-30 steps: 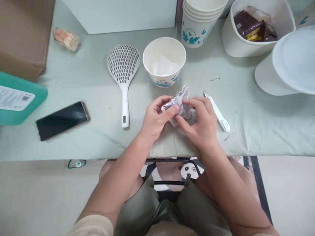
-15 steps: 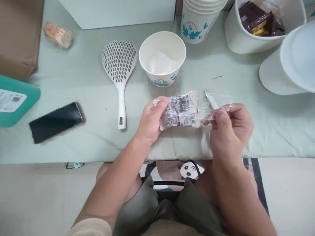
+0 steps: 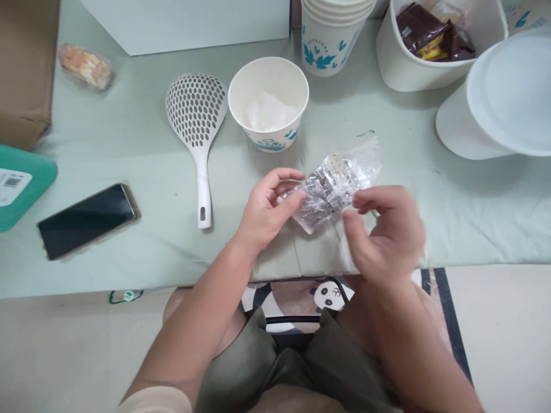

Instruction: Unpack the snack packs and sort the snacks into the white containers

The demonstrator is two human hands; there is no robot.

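Note:
My left hand (image 3: 271, 209) pinches the left end of a small packet in crinkled clear plastic wrap (image 3: 329, 192), thumb on top. The packet has dark and white print and yellow dots, and is tilted up to the right. The loose end of the wrap flares out at its upper right. At the packet's right edge, my right hand (image 3: 385, 232) has its thumb and forefinger apart and is slightly blurred. A pale object beneath the packet and right hand is mostly hidden. Just beyond stands a white paper bowl (image 3: 269, 129) with something whitish inside.
Left of the bowl lies a white slotted skimmer (image 3: 204, 172), then a phone (image 3: 88, 221) and a green container (image 3: 26, 183). Stacked paper cups (image 3: 325, 49), a bin of dark wrapped snacks (image 3: 404, 74) and a white lidded tub (image 3: 469, 126) stand at the back right.
My right hand has let go of the clear wrap's end, its fingers parting. The packet has turned so its right end points up and away. The view has shifted slightly right.

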